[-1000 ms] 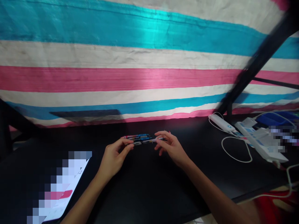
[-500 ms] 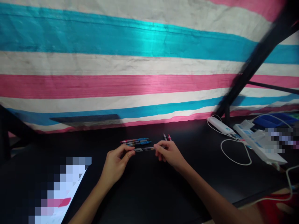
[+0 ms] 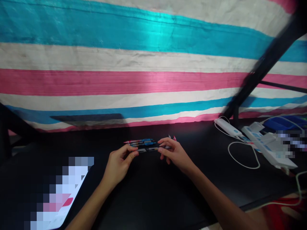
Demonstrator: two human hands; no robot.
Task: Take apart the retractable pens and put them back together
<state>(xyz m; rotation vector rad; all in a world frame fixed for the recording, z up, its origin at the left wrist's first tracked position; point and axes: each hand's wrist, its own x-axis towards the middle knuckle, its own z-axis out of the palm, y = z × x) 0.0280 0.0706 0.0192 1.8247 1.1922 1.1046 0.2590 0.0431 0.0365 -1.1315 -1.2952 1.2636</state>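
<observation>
Both hands have drawn the dark pen (image 3: 150, 149) slightly nearer, off the row of pens (image 3: 140, 141) lying just beyond it on the black table (image 3: 153, 191), the left hand (image 3: 119, 163) pinching its left end and the right hand (image 3: 174, 154) its right end, fingers narrowly closed.

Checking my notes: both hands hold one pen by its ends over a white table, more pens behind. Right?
No: the head view shows a black table, not white. Left hand and right hand hold one pen by its ends, more pens behind.
</observation>
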